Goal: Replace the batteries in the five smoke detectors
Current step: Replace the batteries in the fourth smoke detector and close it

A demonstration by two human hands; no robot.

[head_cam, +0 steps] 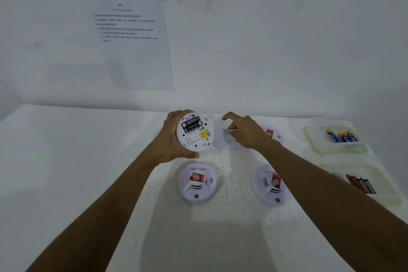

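Above the white table, held detector: turned underside up towards the camera, its battery bay uncovered, with dark batteries seated in it and a yellow sticker just below them.
Left hand: wrapped round the held detector's left rim, fingers over the top edge, thumb under the lower edge.
Right hand: just right of the held detector, index finger stretched forward, other fingers loosely bent; whether it touches or pinches anything I cannot tell.
White cover plate: flat on the table, just right of the held detector, partly under the right hand.
Front detectors: one directly below the held detector, another below and to its right, both dome up.
Far detector: right of the held detector, largely hidden behind the right hand.
Upper tray: far right of the held detector, holding blue-and-yellow batteries.
Lower tray: nearer, holding red and dark batteries.
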